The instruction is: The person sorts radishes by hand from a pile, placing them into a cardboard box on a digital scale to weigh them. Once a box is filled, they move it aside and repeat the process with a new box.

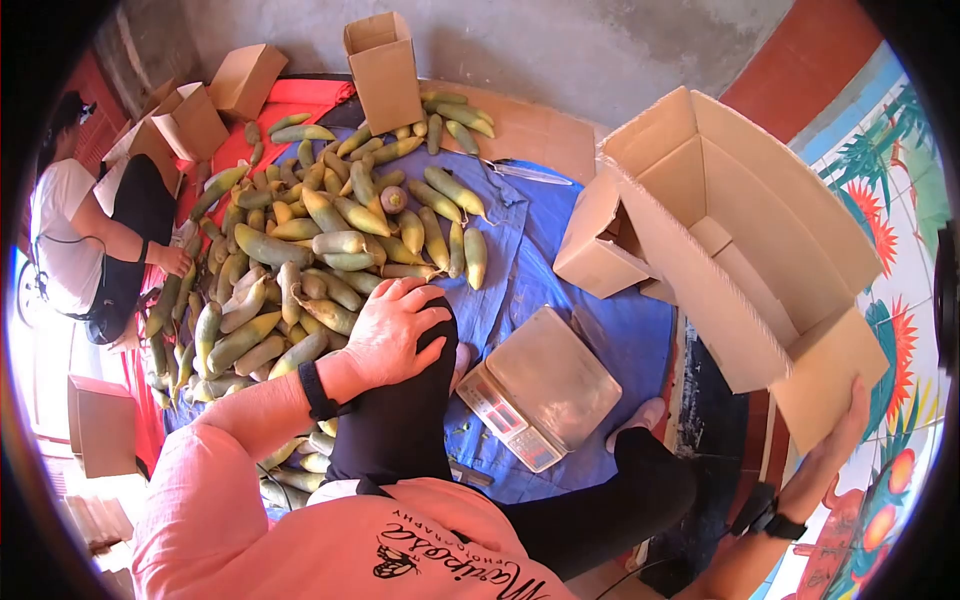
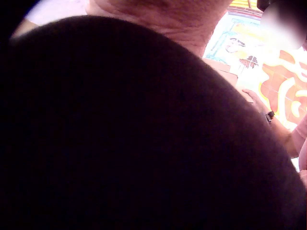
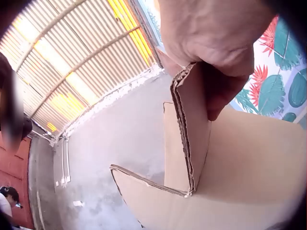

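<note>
My left hand (image 1: 395, 330) rests on my raised left knee with its fingers spread; in the left wrist view the dark trouser leg (image 2: 134, 134) covers most of the picture. My right hand (image 3: 216, 43) grips a flap (image 3: 192, 129) of a large open cardboard box (image 1: 690, 240), thumb and fingers on opposite sides of the board. In the head view the box is tilted, its open side facing me, and its inside shows bare board. A heap of green radishes (image 1: 290, 250) with pale tips lies beyond my left hand.
A digital scale (image 1: 545, 385) stands on the blue sheet (image 1: 510, 250) between my legs. A smaller carton (image 1: 600, 240) sits beside the large box. A knife (image 1: 525, 173) lies behind the heap. Another person (image 1: 90, 220) sits at the left near several cartons (image 1: 190, 120).
</note>
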`<state>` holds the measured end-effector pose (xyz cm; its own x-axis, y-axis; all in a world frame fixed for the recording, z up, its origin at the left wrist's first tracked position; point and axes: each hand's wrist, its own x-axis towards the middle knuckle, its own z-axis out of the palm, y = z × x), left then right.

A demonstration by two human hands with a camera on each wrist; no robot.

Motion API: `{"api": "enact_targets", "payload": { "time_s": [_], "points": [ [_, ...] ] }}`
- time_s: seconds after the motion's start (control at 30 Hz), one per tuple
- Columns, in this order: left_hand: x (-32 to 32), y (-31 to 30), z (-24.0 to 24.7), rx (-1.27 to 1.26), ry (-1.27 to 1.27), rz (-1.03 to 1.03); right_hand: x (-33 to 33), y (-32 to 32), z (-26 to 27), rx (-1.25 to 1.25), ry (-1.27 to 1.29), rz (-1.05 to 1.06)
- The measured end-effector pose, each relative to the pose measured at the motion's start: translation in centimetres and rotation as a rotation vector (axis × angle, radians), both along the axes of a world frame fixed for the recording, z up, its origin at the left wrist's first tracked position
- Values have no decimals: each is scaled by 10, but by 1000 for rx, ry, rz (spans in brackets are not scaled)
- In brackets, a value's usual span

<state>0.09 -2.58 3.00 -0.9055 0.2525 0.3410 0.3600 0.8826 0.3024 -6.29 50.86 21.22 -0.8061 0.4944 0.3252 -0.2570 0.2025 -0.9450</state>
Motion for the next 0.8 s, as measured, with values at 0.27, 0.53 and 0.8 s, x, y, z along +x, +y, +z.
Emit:
{"api": "enact_targets", "payload": {
  "time_s": [0.27, 0.53, 0.8],
  "points": [
    [0, 5, 1, -33, 7, 6, 75, -25, -1, -291, -97, 22],
    [-1, 11, -2, -56, 27, 12, 90, -28, -60, -202, -284, 139],
    [-1, 11, -4, -82, 32, 13, 90, -34, -125, -333, -401, 237]
  ]
}}
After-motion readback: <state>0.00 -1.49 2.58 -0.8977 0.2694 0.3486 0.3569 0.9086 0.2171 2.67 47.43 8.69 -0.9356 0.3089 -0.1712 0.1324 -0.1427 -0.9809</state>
